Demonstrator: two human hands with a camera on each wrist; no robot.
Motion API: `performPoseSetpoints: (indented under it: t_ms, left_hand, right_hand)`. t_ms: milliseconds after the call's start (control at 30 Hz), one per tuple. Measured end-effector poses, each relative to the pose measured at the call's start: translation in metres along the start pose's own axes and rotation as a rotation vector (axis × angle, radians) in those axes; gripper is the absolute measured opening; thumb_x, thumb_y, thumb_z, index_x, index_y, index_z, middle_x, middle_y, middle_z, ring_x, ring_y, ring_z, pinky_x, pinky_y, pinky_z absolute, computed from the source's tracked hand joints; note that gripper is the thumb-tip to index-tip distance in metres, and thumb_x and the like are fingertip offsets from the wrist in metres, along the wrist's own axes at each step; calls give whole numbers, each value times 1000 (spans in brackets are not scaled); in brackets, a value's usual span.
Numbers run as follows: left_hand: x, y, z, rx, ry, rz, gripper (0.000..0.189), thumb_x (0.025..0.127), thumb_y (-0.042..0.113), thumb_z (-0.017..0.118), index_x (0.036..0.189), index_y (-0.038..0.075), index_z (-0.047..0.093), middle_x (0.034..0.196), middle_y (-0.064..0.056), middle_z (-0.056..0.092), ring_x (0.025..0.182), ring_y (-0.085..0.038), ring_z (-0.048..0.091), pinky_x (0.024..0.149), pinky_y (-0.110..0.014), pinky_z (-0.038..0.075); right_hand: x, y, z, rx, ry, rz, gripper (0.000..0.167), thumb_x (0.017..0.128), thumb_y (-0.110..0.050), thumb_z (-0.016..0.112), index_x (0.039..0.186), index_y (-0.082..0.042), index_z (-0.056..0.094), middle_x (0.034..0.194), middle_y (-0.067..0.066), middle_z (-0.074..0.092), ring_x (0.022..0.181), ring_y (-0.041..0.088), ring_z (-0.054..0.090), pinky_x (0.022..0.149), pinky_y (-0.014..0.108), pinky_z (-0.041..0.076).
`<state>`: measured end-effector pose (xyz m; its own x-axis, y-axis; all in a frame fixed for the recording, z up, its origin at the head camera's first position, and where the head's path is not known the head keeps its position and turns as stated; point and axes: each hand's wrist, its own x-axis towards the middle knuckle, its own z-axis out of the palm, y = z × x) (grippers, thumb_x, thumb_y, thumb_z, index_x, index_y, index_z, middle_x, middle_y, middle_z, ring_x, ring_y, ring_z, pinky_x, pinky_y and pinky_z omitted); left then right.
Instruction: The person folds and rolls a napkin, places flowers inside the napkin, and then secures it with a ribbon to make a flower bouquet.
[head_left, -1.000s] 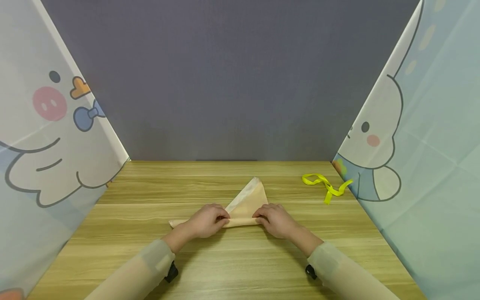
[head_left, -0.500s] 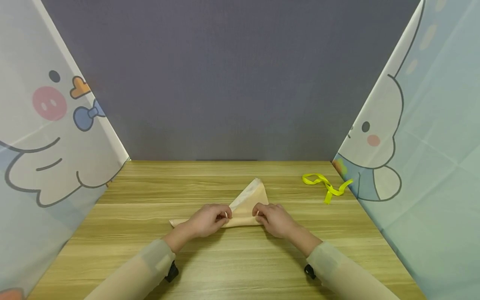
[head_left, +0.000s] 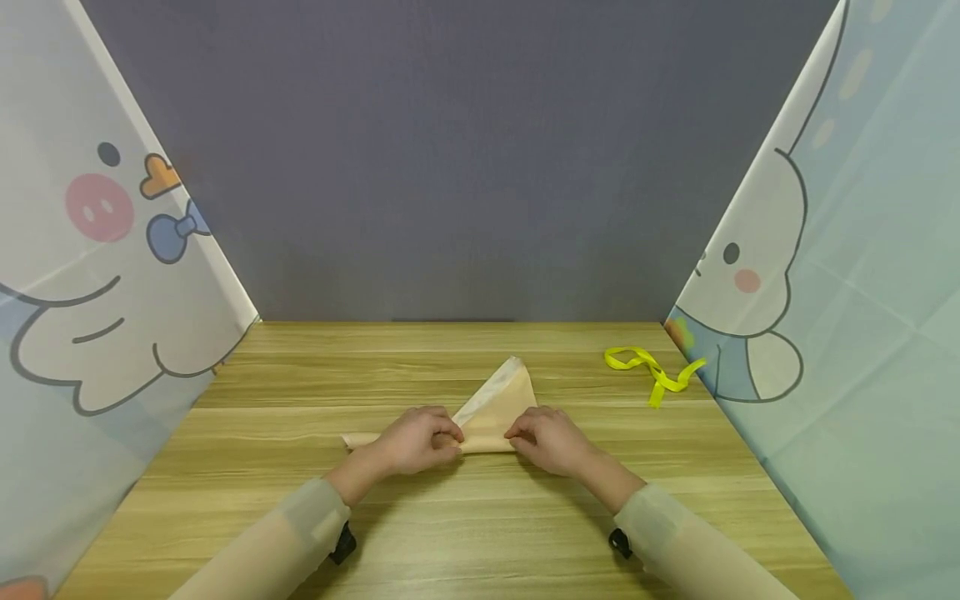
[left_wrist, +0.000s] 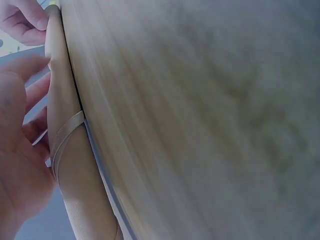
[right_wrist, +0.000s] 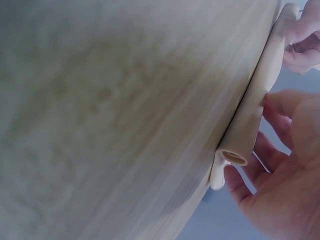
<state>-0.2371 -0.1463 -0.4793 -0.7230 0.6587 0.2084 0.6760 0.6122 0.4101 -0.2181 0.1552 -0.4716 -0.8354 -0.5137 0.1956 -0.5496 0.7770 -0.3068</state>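
A peach cloth (head_left: pixel 499 410), like a napkin, lies on the table with its near edge rolled into a tube. Beyond the roll, its unrolled part rises to a point with a whitish slanted edge. My left hand (head_left: pixel 417 442) pinches the roll left of the middle, and a thin tail of cloth sticks out past that wrist. Near the roll's right end, my right hand (head_left: pixel 553 442) holds it between thumb and fingers. The left wrist view shows a hemmed strip (left_wrist: pixel 64 137) crossing the roll. In the right wrist view the tube's open end (right_wrist: pixel 234 158) shows its layers.
A bright yellow ribbon (head_left: pixel 660 377) lies loosely looped at the table's right rear. The wooden table (head_left: pixel 480 525) meets a dark grey panel (head_left: pixel 472 167) at the back. Cartoon-printed curtains stand at the left (head_left: pixel 60 333) and right (head_left: pixel 862 350).
The fingers of both hands lifted slightly half a second ago and now sit lower on the roll again. The cloth's left tail has shifted slightly. The ribbon has stayed put.
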Motion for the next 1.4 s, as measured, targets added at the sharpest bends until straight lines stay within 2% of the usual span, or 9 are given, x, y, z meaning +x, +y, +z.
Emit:
performPoseSetpoints:
  t_ms: [133,333,400,533,600,800,967,1100,1400]
  left_hand:
    - [-1,0,0,-4,-19,-23,21,93,32,90,110,20,85,102,9,65,87,-5,51,80,-29,47]
    - [-1,1,0,5,4,8,15,95,26,89,108,17,86,100,8,64,93,-8,55,86,-33,48]
    - [-1,1,-1,5,3,11,14,97,25,87,108,17,86,99,8,66,93,-8,57,88,-35,50]
    - [-1,1,-1,2,-11,8,12,101,25,83,110,18,86,99,10,70,94,-8,60,94,-42,53]
    - [-1,1,-2,-7,-16,11,12,102,24,81,111,18,86,99,11,72,93,-8,62,95,-44,53]
    - [0,0,-2,-21,-17,20,12,104,22,78,111,17,86,97,11,73,86,-5,61,92,-40,54]
    - [0,0,-2,-46,-11,30,11,105,16,76,109,13,86,98,6,76,87,-6,65,83,-32,56]
    - [-1,0,-4,-56,-7,39,12,106,14,73,110,11,85,100,3,77,89,-10,68,81,-31,57]
    - [-1,-1,-4,-77,-19,31,16,109,14,69,115,9,83,104,1,77,89,-8,68,80,-30,58]
  right_hand:
    - [0,-1,-1,11,-13,3,11,100,-25,80,109,-21,85,106,-8,75,106,19,69,91,43,51]
    - [0,-2,-2,41,-36,3,14,98,-26,83,110,-18,86,106,-9,68,101,14,61,93,42,50]
    - [0,-1,-3,44,-32,-11,13,100,-24,82,110,-18,86,105,-9,69,99,13,61,95,44,51]
    - [0,-1,-3,41,-33,-21,13,103,-23,79,112,-17,86,104,-9,73,98,14,64,108,55,52]
    - [0,-1,-4,31,-36,-19,13,104,-23,78,113,-18,86,105,-8,74,100,15,66,109,57,52]
    - [0,-1,-4,-27,-39,-21,15,106,-20,74,116,-20,85,109,-7,77,105,18,70,93,46,54]
    - [1,-1,-4,-42,-46,-17,17,107,-17,72,118,-20,85,111,-5,79,112,23,72,94,48,55]
    - [1,-2,-3,-41,-56,-10,18,107,-16,71,119,-20,84,111,-4,79,114,24,72,94,48,54]
    - [1,-3,-3,-4,-37,-13,15,106,-12,71,118,-19,79,105,-4,79,106,22,72,92,47,52]
